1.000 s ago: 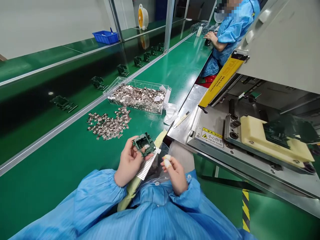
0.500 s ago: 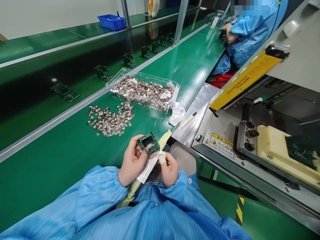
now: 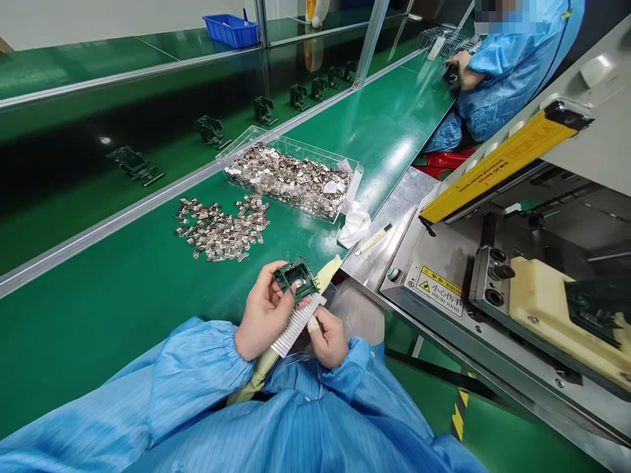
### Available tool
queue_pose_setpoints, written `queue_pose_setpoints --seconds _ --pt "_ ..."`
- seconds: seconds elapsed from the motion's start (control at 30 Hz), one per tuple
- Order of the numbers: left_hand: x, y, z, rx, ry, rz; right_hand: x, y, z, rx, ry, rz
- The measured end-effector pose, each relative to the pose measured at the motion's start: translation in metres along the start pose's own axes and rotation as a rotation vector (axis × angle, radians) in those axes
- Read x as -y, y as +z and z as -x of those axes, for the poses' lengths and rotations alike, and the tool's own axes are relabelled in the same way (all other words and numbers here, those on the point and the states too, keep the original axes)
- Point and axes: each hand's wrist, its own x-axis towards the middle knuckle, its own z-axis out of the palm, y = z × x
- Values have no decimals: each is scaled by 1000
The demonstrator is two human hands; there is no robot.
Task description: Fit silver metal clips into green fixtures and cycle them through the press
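My left hand [image 3: 266, 310] is closed around a dark green plastic frame [image 3: 297, 277] with a square opening, its thumb reaching into the opening. Below the frame, a white ribbed strip [image 3: 297, 326] slants across my lap on a pale yellow band [image 3: 266, 368]. My right hand [image 3: 329, 336] is closed at the strip's upper right edge, its fingertips pinched there. A pale cover wraps one fingertip of that hand. Whether a small piece is between those fingers is hidden. Beyond my hands lies a loose pile of small metal clips [image 3: 224, 226] on the green bench.
A clear box [image 3: 290, 177] of metal clips stands past the pile, near a white cloth [image 3: 353, 225] and a cutter knife [image 3: 373, 239]. Green frames [image 3: 135, 164] line the dark belt at left. A machine [image 3: 444, 263] borders my right. A co-worker [image 3: 513, 72] sits farther along.
My right hand has shifted slightly down along the strip's edge, its covered fingertip now turned lower. My left hand still holds the green frame. The whole view has shifted a little.
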Motion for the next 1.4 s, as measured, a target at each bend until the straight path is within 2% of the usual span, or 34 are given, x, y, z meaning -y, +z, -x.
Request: queue_pose_setpoints --seconds 0.17,0.37,0.47,0.57,0.67,0.73,0.83,0.97,1.03,1.2,1.4 --pt "-1 -1 -1 17 -19 75 5 -20 5 112 80 128" --pt "0 -7 2 99 31 116 30 -49 2 106 135 245" --pt "0 -11 6 151 57 146 56 -67 -2 64 100 291" --pt "2 -13 7 179 64 175 83 -76 -8 35 -17 368" --pt "4 -14 8 206 72 175 97 -74 -17 28 -129 404" --pt "6 -15 9 222 80 172 99 -69 -22 20 -141 405" --pt "8 -16 11 217 88 141 93 -62 -27 -9 -73 343" --pt "13 -19 12 184 82 59 88 -57 -31 -66 43 113" --pt "15 -20 12 191 89 47 90 -53 -32 -97 48 56" --pt "15 -21 12 205 110 6 95 -42 -39 -127 -105 163" --pt "10 -21 13 290 159 -66 96 -28 -43 -123 -185 277"
